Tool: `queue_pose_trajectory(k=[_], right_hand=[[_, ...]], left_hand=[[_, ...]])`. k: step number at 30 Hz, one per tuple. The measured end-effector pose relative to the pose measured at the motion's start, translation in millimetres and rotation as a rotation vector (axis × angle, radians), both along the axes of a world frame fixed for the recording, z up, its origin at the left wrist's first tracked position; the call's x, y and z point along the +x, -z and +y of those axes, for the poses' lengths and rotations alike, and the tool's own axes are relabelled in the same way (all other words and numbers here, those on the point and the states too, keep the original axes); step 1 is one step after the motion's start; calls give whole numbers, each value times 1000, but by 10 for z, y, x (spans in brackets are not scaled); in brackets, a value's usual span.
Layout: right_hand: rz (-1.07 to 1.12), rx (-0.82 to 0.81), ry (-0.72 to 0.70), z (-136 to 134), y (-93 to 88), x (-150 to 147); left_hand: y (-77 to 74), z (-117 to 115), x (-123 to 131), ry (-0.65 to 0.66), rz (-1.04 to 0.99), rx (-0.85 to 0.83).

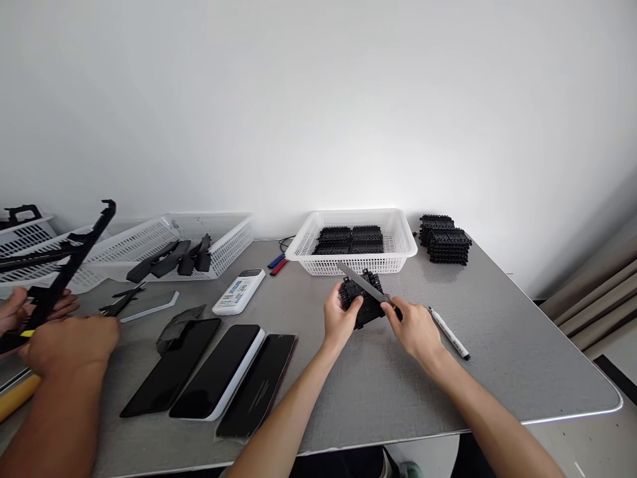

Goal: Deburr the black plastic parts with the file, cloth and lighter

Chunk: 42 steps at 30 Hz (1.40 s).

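Note:
My left hand (341, 317) is closed on a black ribbed plastic part (367, 311), held just above the table in front of the white basket. My right hand (414, 326) grips the handle of a flat grey metal file (365, 282). The file's blade lies slantwise across the top of the part, its tip pointing up and left; whether it presses on the part I cannot tell. Similar black parts (351, 240) sit in the white basket (348, 265). Beside it more of them form stacks (448, 245). A white marker (449, 333) lies right of my right hand.
Left of me are several phone-like slabs (216, 372), a white device (239, 292), and red and blue handles (277, 264). Another basket (231, 242) holds black strips. At far left, another person's hands (72, 342) hold a long black part (70, 272). The table edge (572, 418) runs along the front.

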State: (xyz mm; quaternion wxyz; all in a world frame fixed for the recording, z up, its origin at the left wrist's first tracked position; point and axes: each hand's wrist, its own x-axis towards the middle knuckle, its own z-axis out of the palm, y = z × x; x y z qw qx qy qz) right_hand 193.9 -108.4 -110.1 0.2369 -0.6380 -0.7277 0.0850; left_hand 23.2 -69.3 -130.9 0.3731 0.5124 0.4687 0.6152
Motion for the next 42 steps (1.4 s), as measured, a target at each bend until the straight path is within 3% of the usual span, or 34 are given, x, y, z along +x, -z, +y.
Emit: queue_pose_trajectory(k=[8,15,20,25,27,31,35,38,42], right_hand=[[94,-6,0,14,-16,35],[161,-46,-135,2,19,-41],[139,2,-29,23,25,24],[422,69,-1,84,-1,125],[598,9,5,138,16,160],[926,-297,-32,244,79,209],[1047,-478,-127,264,87,197],[1144,-549,-164,246,59,177],[1260,-521,-147,251,44,183]], left_hand=[[21,5,-8,-42,27,10],[-2,-4,4,-75,78,40],[36,18,-21,-52,40,23],[60,30,-26,-60,34,20],[52,25,-23,-52,0,27],[5,5,-39,-3,-88,19],[-89,-23,-73,241,-221,-8],[-150,-35,-86,407,-357,-33],[-124,7,-75,372,-369,-83]])
